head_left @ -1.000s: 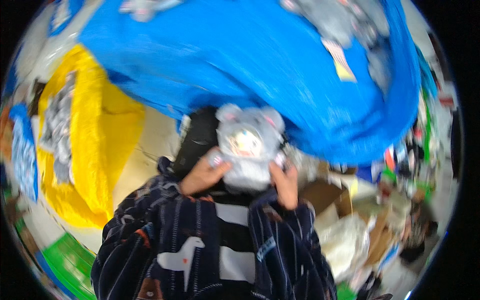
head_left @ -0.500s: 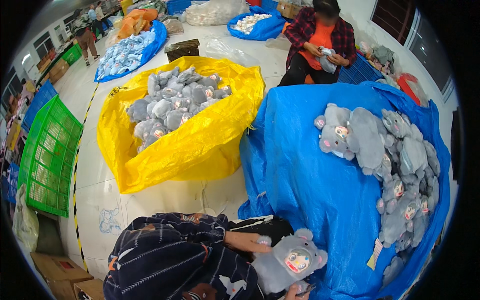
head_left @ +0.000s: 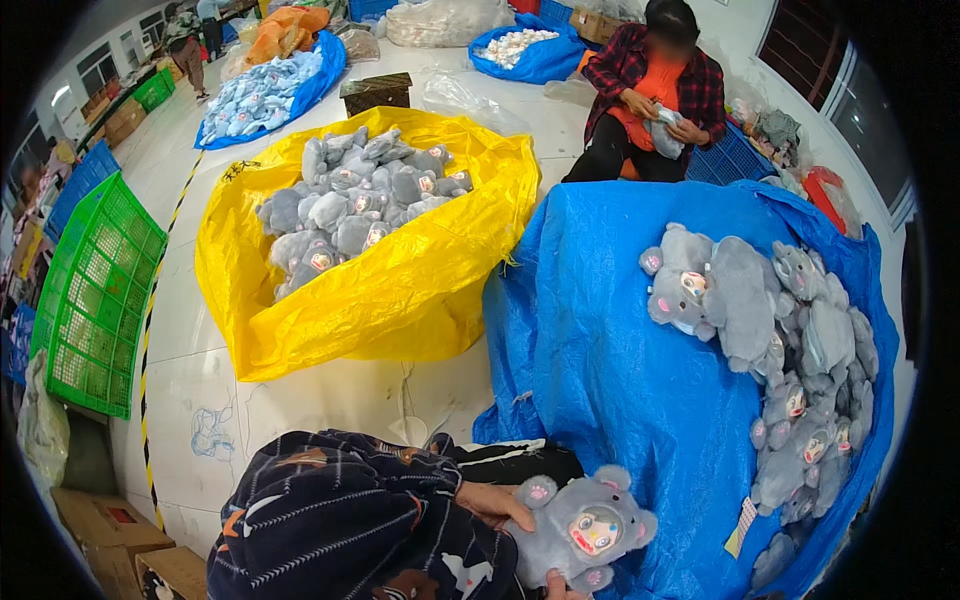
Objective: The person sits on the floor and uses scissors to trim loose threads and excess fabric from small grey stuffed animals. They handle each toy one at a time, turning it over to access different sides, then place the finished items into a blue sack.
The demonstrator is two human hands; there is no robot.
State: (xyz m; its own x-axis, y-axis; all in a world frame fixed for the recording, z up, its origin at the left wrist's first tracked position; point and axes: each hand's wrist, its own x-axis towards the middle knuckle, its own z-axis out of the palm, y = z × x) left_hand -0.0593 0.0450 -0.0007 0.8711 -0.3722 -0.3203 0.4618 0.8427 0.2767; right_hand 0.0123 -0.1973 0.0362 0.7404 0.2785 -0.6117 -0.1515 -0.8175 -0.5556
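A grey plush toy (head_left: 568,508) with round ears, pink paw pads and a doll-like face lies tilted over my lap, face up. My left hand (head_left: 492,503) is closed on its side, just below a raised paw. At the lower edge of the view, my right hand (head_left: 566,588) grips the toy near its other paw. Most of that hand is cut off by the frame. To the right, a pile of similar grey plush toys (head_left: 800,440) rests on a large blue sheet (head_left: 610,330).
A yellow sack (head_left: 370,325) full of grey plush pieces stands ahead. A green crate (head_left: 100,300) leans at the left, above cardboard boxes (head_left: 105,525). Across the blue sheet sits a co-worker (head_left: 655,85) handling a grey piece. Light-blue plush (head_left: 260,95) lies farther back.
My right hand has shifted left along the toy's lower side. The paw by my left hand now shows its pad more fully. The whole view has shifted slightly.
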